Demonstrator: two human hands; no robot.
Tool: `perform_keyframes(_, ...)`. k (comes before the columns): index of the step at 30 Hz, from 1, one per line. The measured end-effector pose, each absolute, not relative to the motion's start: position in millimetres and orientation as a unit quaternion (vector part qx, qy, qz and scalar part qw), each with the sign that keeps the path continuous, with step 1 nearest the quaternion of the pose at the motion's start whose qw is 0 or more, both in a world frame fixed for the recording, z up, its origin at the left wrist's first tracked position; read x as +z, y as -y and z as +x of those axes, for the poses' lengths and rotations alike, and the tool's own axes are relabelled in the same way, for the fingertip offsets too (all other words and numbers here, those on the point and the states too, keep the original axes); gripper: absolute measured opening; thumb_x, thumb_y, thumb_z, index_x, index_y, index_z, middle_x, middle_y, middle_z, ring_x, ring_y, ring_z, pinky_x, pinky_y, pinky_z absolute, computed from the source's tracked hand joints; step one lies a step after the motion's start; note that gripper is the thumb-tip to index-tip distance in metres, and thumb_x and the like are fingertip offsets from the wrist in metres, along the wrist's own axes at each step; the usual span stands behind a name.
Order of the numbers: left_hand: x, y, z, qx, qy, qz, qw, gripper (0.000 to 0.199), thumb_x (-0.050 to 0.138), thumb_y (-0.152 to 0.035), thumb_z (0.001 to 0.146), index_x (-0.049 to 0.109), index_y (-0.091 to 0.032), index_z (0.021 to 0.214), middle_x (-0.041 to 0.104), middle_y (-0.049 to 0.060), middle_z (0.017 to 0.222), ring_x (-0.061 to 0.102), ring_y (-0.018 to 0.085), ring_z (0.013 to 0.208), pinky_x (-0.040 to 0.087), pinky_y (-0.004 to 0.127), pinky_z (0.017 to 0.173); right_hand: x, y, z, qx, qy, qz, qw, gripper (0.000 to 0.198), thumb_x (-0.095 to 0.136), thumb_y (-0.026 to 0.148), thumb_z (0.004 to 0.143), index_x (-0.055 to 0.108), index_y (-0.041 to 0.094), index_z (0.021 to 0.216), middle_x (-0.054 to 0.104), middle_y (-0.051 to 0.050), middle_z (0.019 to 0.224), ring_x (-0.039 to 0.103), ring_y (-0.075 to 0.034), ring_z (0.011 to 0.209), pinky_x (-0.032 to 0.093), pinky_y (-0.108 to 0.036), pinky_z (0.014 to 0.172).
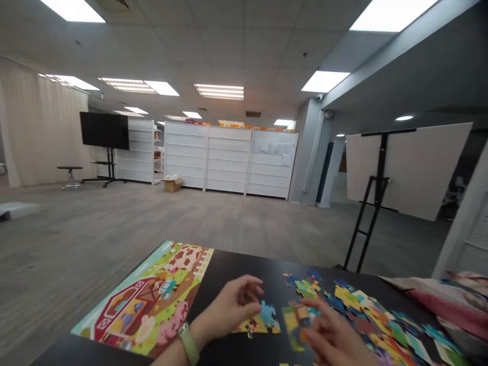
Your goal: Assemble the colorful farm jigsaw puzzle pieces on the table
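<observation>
Nearest the lens, at 5 o'clock, the right hand (335,338) is smeared by motion over the black table (236,264); its fingers (316,306) are curled around a multicoloured puzzle piece (295,323), though the blur hides how firmly it is pinched. At 6 o'clock the left hand (232,305), with a pale green band (188,343) on the wrist, rests on the table with fingertips (257,292) bent down and touching a small joined cluster (261,320) of blue and yellow pieces; whether it grips the cluster or only presses on it cannot be told. The held piece sits just right of that cluster, near but apart from it.

From 3 to 5 o'clock a heap of loose pieces (373,320) spreads across the table, bright blues, greens, yellows and oranges, some overlapping. At 3 o'clock, on the far right edge, lies a pink and white sheet (450,300), partly out of frame. At 8 o'clock a farm picture board (152,300) with a red barn, a spotted cow and a pink pig lies flat at the table's left edge.

Beyond, at 12 o'clock, white shelving (229,157) lines the far wall. A black screen (104,130) on a stand is at 10 o'clock, a stool (70,175) near it, and a white board on a black easel (404,168) at 2 o'clock.
</observation>
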State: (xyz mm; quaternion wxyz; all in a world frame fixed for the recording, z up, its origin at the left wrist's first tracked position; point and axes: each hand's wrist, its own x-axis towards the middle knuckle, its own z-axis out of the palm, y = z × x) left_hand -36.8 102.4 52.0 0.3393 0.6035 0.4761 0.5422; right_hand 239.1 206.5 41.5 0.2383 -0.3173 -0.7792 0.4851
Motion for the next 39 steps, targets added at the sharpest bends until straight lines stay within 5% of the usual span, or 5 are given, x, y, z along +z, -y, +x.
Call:
perform_keyframes(4,52,-102,-46,0.518,-0.49,0.609,0.347,0.048,0.083,-0.041,0.075,0.062,-0.018,0.113,0.066,0.002,0.092,0.061,0.015,0.078,0.044,0.024,0.067,39,-192,136,0.512,0.797,-0.229,0.225,0.055,0.054,0.055,0.091,0.045,0.023,0.134,0.066,0.002,0.077,0.07,-0.02,0.063,0.055,-0.03,0.057)
perform_keyframes(7,67,-98,-87,0.505,-0.537,0.588,0.332,0.034,0.082,-0.033,0.074,0.06,-0.017,0.093,0.06,-0.003,0.08,0.054,0.011,0.069,0.038,0.022,0.062,34,-196,124,0.355,0.886,-0.199,0.224,0.059,0.047,0.048,0.098,0.04,0.023,0.151,0.068,-0.014,0.126,0.068,-0.027,0.114,0.054,-0.043,0.097)
perform_keyframes(10,76,-90,-123,0.461,-0.567,0.576,0.366,0.035,0.086,-0.031,0.069,0.058,-0.017,0.085,0.06,-0.004,0.076,0.054,0.011,0.067,0.04,0.023,0.062,30,-204,141,0.213,0.951,-0.176,0.138,0.053,0.05,0.055,0.099,0.054,0.031,0.146,0.048,-0.011,0.156,0.041,-0.033,0.145,0.033,-0.055,0.119)
perform_keyframes(21,67,-80,-78,0.267,-0.533,0.57,0.565,0.069,0.097,-0.065,0.033,0.063,-0.019,0.071,0.068,-0.002,0.068,0.064,0.014,0.064,0.047,0.022,0.06,40,-202,144,0.165,0.962,-0.209,0.06,0.047,0.044,0.048,0.102,0.06,0.029,0.142,0.05,-0.009,0.155,0.044,-0.031,0.144,0.037,-0.054,0.118)
perform_keyframes(39,75,-78,-77,0.223,-0.561,0.676,0.424,0.05,0.085,-0.069,0.064,0.077,-0.023,0.082,0.065,-0.001,0.067,0.058,0.015,0.064,0.042,0.023,0.06,45,-196,146,0.195,0.954,-0.218,0.067,0.046,0.046,0.044,0.102,0.059,0.027,0.143,0.049,-0.009,0.156,0.041,-0.032,0.145,0.033,-0.055,0.119)
